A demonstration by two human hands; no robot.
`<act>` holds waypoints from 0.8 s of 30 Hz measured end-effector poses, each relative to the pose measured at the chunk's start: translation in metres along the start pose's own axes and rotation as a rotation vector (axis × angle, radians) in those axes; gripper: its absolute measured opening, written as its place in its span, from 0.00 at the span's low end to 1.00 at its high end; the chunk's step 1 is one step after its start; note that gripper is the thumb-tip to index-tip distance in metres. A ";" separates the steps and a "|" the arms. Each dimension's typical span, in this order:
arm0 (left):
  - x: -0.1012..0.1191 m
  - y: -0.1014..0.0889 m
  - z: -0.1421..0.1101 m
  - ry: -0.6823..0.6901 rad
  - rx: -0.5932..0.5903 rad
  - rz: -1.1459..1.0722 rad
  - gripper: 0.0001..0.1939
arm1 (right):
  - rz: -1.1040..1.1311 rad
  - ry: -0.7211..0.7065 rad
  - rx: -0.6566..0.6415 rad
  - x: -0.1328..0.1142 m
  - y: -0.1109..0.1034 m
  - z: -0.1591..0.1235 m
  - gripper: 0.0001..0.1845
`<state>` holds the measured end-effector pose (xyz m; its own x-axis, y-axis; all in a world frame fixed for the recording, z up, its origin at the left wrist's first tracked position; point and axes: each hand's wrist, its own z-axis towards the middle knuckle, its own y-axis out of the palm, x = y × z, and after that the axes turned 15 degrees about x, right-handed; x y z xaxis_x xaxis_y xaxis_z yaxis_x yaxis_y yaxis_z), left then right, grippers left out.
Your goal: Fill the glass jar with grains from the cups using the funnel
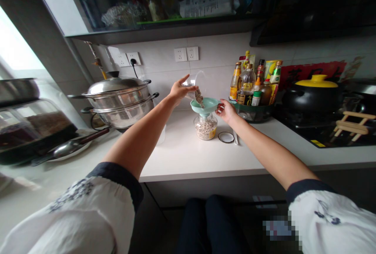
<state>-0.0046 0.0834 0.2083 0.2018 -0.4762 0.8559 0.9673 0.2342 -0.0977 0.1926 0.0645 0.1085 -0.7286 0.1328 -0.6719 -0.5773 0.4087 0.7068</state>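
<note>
My left hand (179, 91) grips a clear plastic container (192, 83), tilted over a pale green funnel (205, 106). Light brown flakes or grains (199, 97) slide from the container's lip into the funnel. The funnel sits in the mouth of a glass jar (205, 128), which holds more of the same flakes. At the funnel's right rim, my right hand (226, 111) is closed with its fingertips on the edge. A round clear lid with a dark rim (226, 137) lies on the counter just right of the jar.
A steel steamer pot (120, 99) stands on the left, near a pan and ladle (66, 149). Bottled sauces (248, 81) fill a dark tray at the back right. Beyond them is a black pot with a yellow lid (315, 93) on the stove. A cabinet (164, 27) hangs overhead.
</note>
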 end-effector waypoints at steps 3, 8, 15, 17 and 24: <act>0.001 0.001 -0.002 -0.005 0.020 0.001 0.46 | 0.000 0.008 0.010 0.000 0.001 0.000 0.10; 0.001 0.001 -0.002 -0.014 0.016 -0.008 0.47 | 0.002 0.006 0.010 -0.001 0.002 0.000 0.10; 0.002 0.003 -0.001 0.007 0.018 0.004 0.46 | 0.000 -0.002 0.011 -0.001 0.001 -0.001 0.10; 0.003 0.004 -0.002 0.009 0.015 0.004 0.46 | -0.002 -0.001 0.011 -0.001 0.001 -0.001 0.11; 0.004 0.004 -0.004 0.026 0.004 0.001 0.47 | 0.003 -0.001 0.012 -0.002 0.000 -0.004 0.11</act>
<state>0.0010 0.0793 0.2091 0.2068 -0.4981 0.8421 0.9665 0.2379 -0.0966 0.1923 0.0607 0.1110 -0.7299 0.1344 -0.6703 -0.5708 0.4196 0.7057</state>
